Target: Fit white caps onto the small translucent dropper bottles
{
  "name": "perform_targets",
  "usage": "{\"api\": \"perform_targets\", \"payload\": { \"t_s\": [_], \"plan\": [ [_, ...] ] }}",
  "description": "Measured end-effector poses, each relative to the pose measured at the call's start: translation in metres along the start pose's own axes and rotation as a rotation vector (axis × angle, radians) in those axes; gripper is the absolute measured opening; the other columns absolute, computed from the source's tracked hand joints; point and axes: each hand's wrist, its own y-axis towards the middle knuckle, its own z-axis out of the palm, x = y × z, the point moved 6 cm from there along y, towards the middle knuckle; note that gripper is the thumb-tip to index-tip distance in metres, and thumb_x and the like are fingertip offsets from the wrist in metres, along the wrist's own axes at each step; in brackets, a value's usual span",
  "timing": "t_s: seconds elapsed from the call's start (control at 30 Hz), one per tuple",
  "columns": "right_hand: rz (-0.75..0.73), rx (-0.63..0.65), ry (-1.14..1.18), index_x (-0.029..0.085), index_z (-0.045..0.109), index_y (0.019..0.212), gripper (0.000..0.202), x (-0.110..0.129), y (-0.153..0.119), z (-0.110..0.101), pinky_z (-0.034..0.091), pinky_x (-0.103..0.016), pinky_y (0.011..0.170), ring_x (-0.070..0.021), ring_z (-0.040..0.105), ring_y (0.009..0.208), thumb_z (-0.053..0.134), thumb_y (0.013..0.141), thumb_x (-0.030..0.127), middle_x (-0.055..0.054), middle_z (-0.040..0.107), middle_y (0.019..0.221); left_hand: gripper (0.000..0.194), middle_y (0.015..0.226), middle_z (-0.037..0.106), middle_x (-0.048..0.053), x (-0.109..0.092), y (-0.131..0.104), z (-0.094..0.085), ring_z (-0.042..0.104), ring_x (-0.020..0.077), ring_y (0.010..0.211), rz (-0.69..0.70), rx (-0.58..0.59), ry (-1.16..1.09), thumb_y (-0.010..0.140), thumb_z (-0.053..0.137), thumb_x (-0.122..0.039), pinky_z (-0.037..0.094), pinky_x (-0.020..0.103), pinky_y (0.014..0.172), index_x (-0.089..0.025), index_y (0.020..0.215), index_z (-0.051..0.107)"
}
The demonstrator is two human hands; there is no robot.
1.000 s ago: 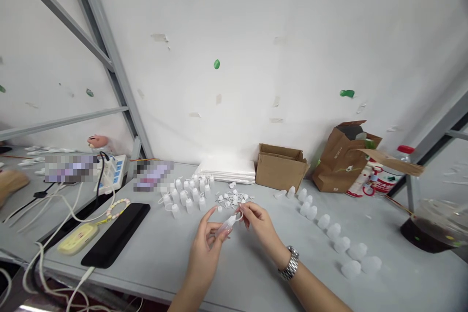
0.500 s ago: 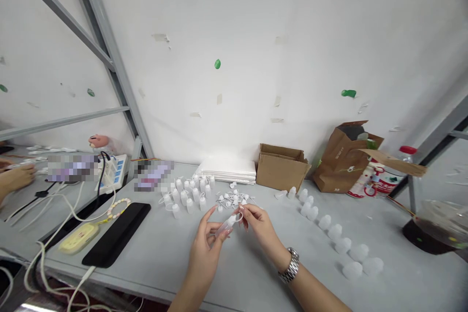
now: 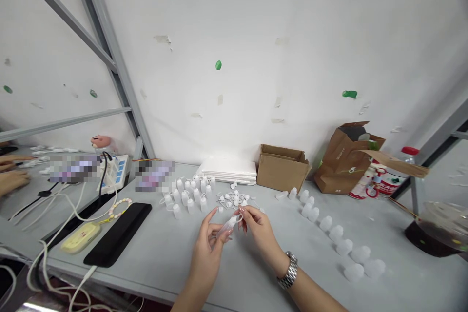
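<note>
My left hand (image 3: 205, 248) is closed around a small translucent squeeze bottle (image 3: 227, 226), tilted with its top toward the upper right. A white cap with a looped strap sits at the bottle's top. The fingertips of my right hand (image 3: 260, 232) pinch that strap (image 3: 240, 217). Just beyond my hands lies a loose pile of white caps (image 3: 229, 198). To the left stand several small bottles with white caps (image 3: 190, 206). On the right, a curved line of bottles without caps (image 3: 325, 224) runs toward the front; a few lie over or face the camera.
A cardboard box (image 3: 281, 169), white stack (image 3: 228, 171) and brown paper bag (image 3: 336, 163) stand along the wall. On the left are a black pad (image 3: 119, 234), yellow case (image 3: 81, 237), cables and power strip (image 3: 116, 175). A lidded dark-filled bowl (image 3: 433, 236) stands right. Another person's hand (image 3: 12, 181) shows far left.
The view has shifted slightly. My hands keep the same hold on the bottle and strap, with only small finger movement. The other person's hands at far left have moved.
</note>
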Motion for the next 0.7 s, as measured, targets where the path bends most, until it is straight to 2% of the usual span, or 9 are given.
{"api": "perform_targets", "payload": {
  "t_s": [0.2,0.47,0.7],
  "plan": [
    [0.049,-0.006,0.075,0.017,0.064,0.07,0.038,0.0,-0.002,0.003,0.032,-0.023,0.048,-0.0101,0.04,0.044,0.053,0.077,0.052,0.003,0.049,0.05,0.06,0.078,0.062,0.001,-0.001,-0.001,0.002,0.062,0.0171,0.074,-0.01,-0.004,-0.002,0.077,0.052,-0.041,0.045,0.032,0.077,-0.017,0.128,0.03],
    [0.194,0.035,0.396,0.016,0.065,0.071,0.031,-0.01,-0.006,0.009,0.03,-0.023,0.049,-0.0088,0.04,0.045,0.06,0.074,0.047,0.003,0.052,0.053,0.06,0.073,0.061,0.0,-0.001,0.0,0.002,0.061,0.0168,0.075,0.005,-0.033,-0.025,0.074,0.057,-0.036,0.046,0.033,0.079,-0.017,0.127,0.034],
    [0.247,0.067,0.571,0.015,0.064,0.07,0.027,-0.011,-0.007,0.015,0.031,-0.022,0.05,-0.0077,0.04,0.044,0.064,0.072,0.042,0.003,0.052,0.05,0.058,0.071,0.061,-0.001,-0.003,-0.001,0.001,0.061,0.0164,0.073,0.023,-0.049,-0.014,0.074,0.057,-0.033,0.047,0.033,0.077,-0.017,0.126,0.036]
  ]
}}
